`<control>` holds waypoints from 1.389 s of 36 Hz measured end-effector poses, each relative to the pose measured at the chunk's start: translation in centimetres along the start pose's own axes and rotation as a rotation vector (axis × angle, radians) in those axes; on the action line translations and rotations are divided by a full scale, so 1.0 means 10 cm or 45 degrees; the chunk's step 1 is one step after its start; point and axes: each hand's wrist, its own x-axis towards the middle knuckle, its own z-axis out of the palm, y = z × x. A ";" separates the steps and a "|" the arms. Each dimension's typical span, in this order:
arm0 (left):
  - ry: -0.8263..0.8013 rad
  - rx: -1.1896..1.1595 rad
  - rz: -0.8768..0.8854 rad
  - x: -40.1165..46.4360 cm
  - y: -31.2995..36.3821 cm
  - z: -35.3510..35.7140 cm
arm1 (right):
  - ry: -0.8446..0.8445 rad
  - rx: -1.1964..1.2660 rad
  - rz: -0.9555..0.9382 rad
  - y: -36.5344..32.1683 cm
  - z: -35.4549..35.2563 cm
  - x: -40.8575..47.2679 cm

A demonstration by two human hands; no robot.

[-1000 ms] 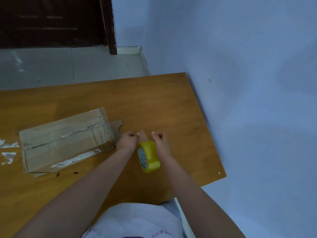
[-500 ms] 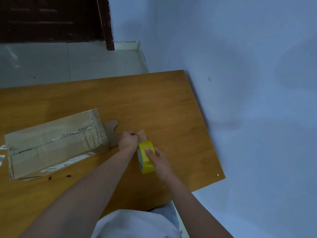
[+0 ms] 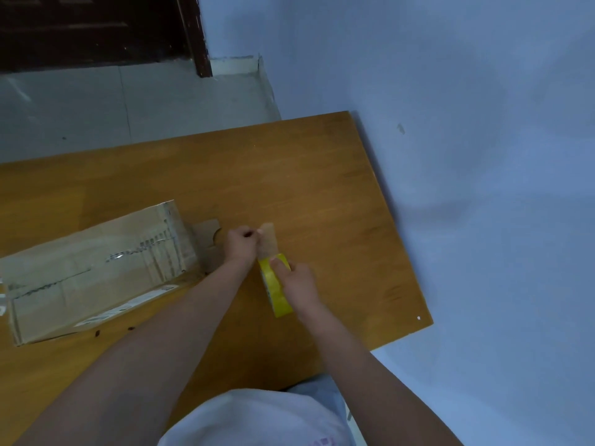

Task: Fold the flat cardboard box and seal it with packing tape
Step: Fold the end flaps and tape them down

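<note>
A folded brown cardboard box (image 3: 93, 268) lies on its side at the left of the wooden table (image 3: 322, 188), a small flap sticking out at its right end. Just right of that flap, my left hand (image 3: 240, 247) pinches the free end of a translucent tape strip (image 3: 269, 241). The strip runs down to a yellow roll of packing tape (image 3: 277, 292), which my right hand (image 3: 297, 284) grips with the thumb on its rim. Both hands are above the table, apart from the box.
A pale blue wall borders the table's right edge. Beyond the far edge lie a grey tiled floor (image 3: 128, 104) and a dark wooden door (image 3: 96, 27). Small dark specks sit on the table in front of the box.
My right hand moved from beside my left hand back onto the roll and drew it toward me, lengthening the tape strip. The roll turned edge-on. The view shifted right.
</note>
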 end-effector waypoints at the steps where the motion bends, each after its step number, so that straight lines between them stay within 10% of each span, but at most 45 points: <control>1: -0.001 0.020 0.037 0.00 0.02 0.00 | 0.026 0.010 -0.001 0.00 -0.01 0.02; 50: 0.170 0.370 0.138 0.15 0.00 0.04 | -0.049 0.082 0.057 -0.12 -0.07 0.09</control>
